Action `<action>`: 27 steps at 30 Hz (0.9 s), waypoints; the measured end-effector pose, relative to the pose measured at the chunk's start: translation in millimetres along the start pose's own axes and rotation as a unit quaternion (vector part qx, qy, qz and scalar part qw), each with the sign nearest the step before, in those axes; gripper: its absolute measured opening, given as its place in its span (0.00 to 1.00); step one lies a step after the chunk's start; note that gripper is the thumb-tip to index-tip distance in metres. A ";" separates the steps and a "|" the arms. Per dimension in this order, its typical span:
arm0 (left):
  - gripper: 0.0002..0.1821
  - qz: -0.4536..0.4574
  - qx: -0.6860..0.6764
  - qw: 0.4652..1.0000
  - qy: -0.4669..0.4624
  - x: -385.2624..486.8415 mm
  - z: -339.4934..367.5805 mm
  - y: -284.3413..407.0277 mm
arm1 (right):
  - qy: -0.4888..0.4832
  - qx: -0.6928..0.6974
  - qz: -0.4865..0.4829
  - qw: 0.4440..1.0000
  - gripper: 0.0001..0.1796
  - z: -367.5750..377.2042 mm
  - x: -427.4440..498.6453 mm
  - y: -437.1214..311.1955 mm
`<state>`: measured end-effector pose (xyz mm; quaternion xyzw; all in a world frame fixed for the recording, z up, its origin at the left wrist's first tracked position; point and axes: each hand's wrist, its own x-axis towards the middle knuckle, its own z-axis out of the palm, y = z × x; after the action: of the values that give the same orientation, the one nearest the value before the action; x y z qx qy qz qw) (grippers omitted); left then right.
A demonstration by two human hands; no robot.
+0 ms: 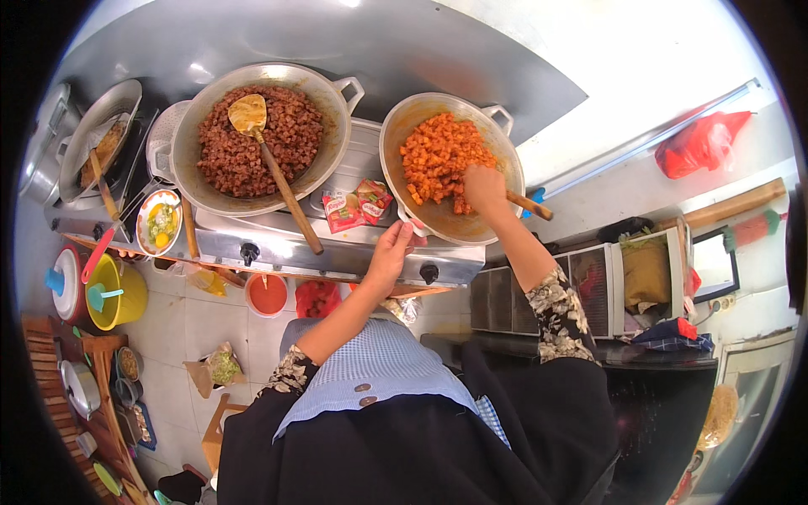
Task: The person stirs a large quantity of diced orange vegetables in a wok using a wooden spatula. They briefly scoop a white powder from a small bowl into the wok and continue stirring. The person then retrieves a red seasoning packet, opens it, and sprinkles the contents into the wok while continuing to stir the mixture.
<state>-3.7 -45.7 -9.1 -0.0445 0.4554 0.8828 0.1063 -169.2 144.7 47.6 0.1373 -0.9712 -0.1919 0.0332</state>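
Observation:
The smaller metal wok [451, 230] holds orange-red diced food [442, 151]. My right hand [486, 189] is inside it, closed on the handle of a spatula [529, 205] whose wooden end sticks out over the right rim; the blade is hidden. My left hand [394, 249] is at the wok's near handle [413, 227], thumb and fingertips drawn together there. Red seasoning packets [344, 211] lie on the stove just left of that wok. A larger wok [334, 120] holds dark reddish-brown diced food [284, 104], with a wooden-handled spatula [284, 180] resting across it.
The steel gas stove [341, 252] carries another wok [132, 95] at the far left. A bowl with cracked egg [160, 230] sits near the front edge. Below stand a yellow bucket [136, 293] and a tub of red sauce [266, 295]. A shelf unit [615, 284] stands at the right.

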 end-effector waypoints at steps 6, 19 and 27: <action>0.20 0.002 0.024 1.000 -0.010 4.2 -3.3 -0.4 | -0.148 0.529 0.117 0.828 0.19 14.2 -20.0 72.5; 0.19 0.047 -0.027 0.998 -0.011 9.8 -2.0 -8.5 | -0.046 0.003 -0.053 0.998 0.13 -27.7 -35.0 32.1; 0.20 0.032 -0.018 0.999 -0.022 5.4 -4.4 -6.7 | -0.340 -0.077 -0.104 0.931 0.13 -136.8 -1.1 71.4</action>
<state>-7.6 -44.7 -17.9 -0.0121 0.4377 0.8948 0.0876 -170.2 158.8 201.2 0.1606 -0.8870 -0.3033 -0.3089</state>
